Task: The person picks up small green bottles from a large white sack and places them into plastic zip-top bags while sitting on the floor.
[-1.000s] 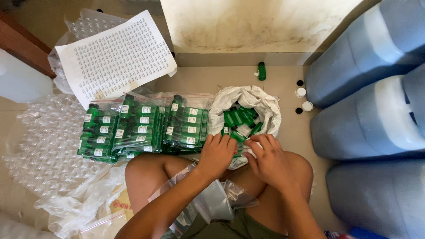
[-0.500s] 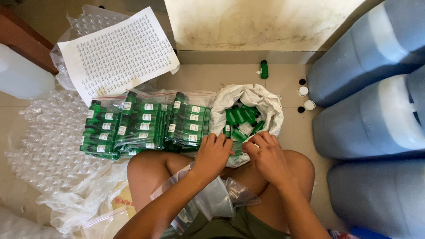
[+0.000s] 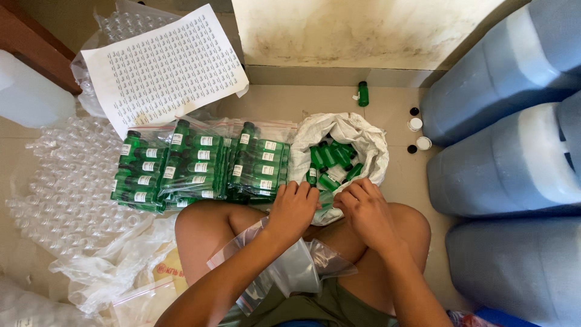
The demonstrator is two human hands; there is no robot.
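Note:
My left hand [image 3: 292, 209] and my right hand [image 3: 365, 212] meet over my crossed legs at the near rim of a white woven sack [image 3: 357, 136] filled with small green bottles [image 3: 330, 160]. Fingers of both hands curl around something small between them, possibly a green bottle; the fingers hide it. Clear zip bags [image 3: 290, 266] lie in my lap under my left forearm. To the left, clear bags packed with labelled green bottles [image 3: 200, 166] lie in a row on the floor.
A printed sheet of labels [image 3: 163, 69] lies at the back left over bags of clear empty bottles [image 3: 66, 181]. One green bottle [image 3: 362, 94] stands alone by the wall. Loose caps [image 3: 417, 133] lie near big blue jerrycans [image 3: 508, 139] on the right. A white container [image 3: 27, 97] sits far left.
Both hands stay at the sack's rim, fingers shifting slightly. The view has drifted a little.

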